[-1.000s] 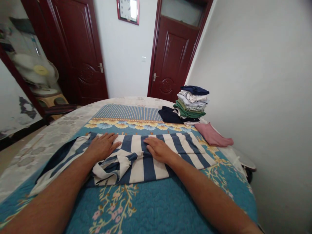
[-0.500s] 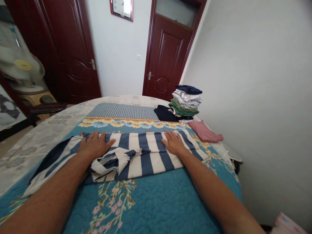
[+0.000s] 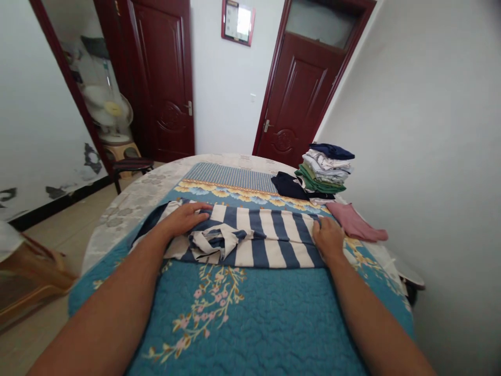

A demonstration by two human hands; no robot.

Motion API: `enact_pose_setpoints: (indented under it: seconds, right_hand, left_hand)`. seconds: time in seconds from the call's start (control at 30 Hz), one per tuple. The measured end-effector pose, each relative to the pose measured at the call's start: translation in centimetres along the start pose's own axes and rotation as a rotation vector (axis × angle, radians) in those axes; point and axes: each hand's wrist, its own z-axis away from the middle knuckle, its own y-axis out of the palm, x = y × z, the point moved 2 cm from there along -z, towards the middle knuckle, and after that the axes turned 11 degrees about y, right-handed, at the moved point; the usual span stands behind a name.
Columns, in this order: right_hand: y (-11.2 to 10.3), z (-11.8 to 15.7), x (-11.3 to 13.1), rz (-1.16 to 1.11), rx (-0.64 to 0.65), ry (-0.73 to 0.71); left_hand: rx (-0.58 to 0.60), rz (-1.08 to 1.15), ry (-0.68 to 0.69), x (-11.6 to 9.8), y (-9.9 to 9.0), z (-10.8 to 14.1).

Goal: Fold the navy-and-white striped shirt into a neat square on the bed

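A blue-and-white striped shirt lies folded in a long band across the teal quilted cover. Its collar bunches up towards the left part. My left hand rests on the band's left side, fingers stretched out and thumb apart. At the right end, my right hand is closed with its fingers curled on the fabric edge; the fingertips are partly hidden.
Folded clothes form a stack at the back right, beside a dark garment and a pink garment. The round table's patterned cloth shows at the left. A wooden stool stands lower left, and a wall rises at right.
My right hand has moved to the shirt's right end and curled onto its edge. My left hand stays on the left side, now turned more rightward. The view has swung left.
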Motion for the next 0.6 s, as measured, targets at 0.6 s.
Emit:
enact_pose_setpoints:
  seconds: [0.6]
  right_hand:
    - [-3.5,13.9,20.5,-0.837,0.395,-0.462]
  left_hand:
    - [0.104,0.284,0.028,-2.1,0.8,5.2]
